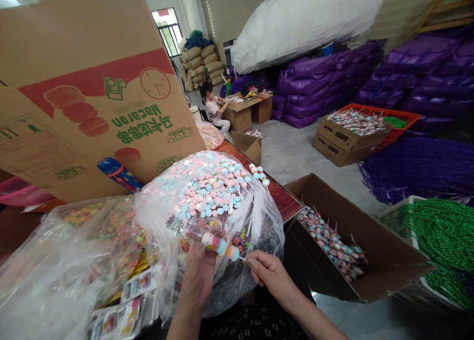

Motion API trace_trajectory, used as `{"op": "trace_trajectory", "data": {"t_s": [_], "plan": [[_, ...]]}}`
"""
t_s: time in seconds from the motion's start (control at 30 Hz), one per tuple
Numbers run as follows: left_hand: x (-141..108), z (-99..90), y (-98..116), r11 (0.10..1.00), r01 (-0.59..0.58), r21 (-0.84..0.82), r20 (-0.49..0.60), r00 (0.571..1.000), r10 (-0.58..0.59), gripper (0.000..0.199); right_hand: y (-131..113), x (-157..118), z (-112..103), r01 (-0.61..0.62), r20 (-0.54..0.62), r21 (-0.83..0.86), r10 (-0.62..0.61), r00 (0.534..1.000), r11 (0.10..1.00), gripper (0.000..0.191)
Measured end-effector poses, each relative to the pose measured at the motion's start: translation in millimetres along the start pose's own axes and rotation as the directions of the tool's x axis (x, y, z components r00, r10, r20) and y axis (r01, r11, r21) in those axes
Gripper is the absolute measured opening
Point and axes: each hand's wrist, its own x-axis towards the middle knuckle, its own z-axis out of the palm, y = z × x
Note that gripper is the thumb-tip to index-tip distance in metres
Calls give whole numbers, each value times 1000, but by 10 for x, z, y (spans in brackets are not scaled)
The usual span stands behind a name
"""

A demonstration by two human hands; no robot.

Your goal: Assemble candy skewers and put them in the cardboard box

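A candy skewer (pixel 232 252) of pink, blue, yellow and white puffs lies across the space between my hands. My right hand (pixel 267 271) pinches its white stick at the lower end. Around the upper puffs curls my left hand (pixel 200 266), its fingers partly blurred and hidden. Clear film with dark print shows beside those fingers; whether they hold it too I cannot make out. Beyond them, an open clear plastic bag (pixel 157 197) holds loose puffs (pixel 207 197). Several finished skewers (pixel 237 172) lie on top of these, with white sticks pointing toward me.
Printed packets (pixel 114 320) and bags of fruit-coloured candy (pixel 107 216) lie left. A large carton (pixel 74 83) and a blue bottle (pixel 118 174) stand behind. At right are a carton (pixel 374 261) of wrapped skewers and a basket (pixel 411 202) of green strands. Someone (pixel 215 108) sits farther back.
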Motion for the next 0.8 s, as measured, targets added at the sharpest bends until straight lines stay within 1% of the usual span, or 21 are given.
{"op": "trace_trajectory", "data": {"t_s": [0.03, 0.07, 0.13, 0.17, 0.2, 0.23, 0.3, 0.33, 0.4, 0.53, 0.63, 0.73, 0.8], "plan": [[20, 5, 46, 1000, -21, -14, -26, 999, 21, 59, -11, 2, -12, 30, -11, -35, -30, 999, 999, 68], [40, 15, 79, 999, -38, -28, -52, 998, 36, 53, -24, 2, -20, 67, -28, -81, -69, 997, 994, 64], [77, 43, 105, 996, -53, -75, -76, 996, 47, 37, -62, -15, -23, 133, -60, -185, -146, 987, 974, 55], [90, 58, 101, 993, -50, -109, -72, 997, 43, 31, -84, -33, -23, 155, -70, -232, -175, 982, 960, 49], [101, 72, 90, 989, -45, -140, -63, 997, 37, 27, -106, -57, -26, 165, -75, -269, -191, 979, 949, 44], [109, 81, 75, 986, -32, -161, -77, 997, 20, 24, -125, -83, -32, 169, -81, -294, -201, 976, 941, 40], [131, 80, 40, 979, -29, -200, -92, 996, 11, 23, -143, -127, -59, 165, -84, -321, -202, 976, 933, 36], [148, 70, 24, 974, -50, -222, -88, 996, 31, 22, -141, -142, -79, 156, -81, -315, -190, 978, 936, 36], [184, 38, -3, 964, -57, -261, -98, 995, 33, 20, -123, -159, -118, 109, -83, -279, -137, 987, 954, 40], [213, -21, -28, 971, -33, -237, -107, 994, 7, 22, -102, -177, -147, 3, -22, -162, -6, 1000, 987, 54], [190, -39, -32, 978, -38, -204, -46, 999, 29, 21, -138, -184, -123, -50, 21, -105, 52, 998, 993, 57], [148, -43, -35, 986, -73, -151, 35, 996, 79, 20, -206, -186, -92, -120, 81, -15, 121, 989, 993, 53], [119, -41, -38, 989, -85, -118, 63, 994, 93, 19, -251, -183, -71, -183, 138, 58, 173, 975, 981, 50]]}}
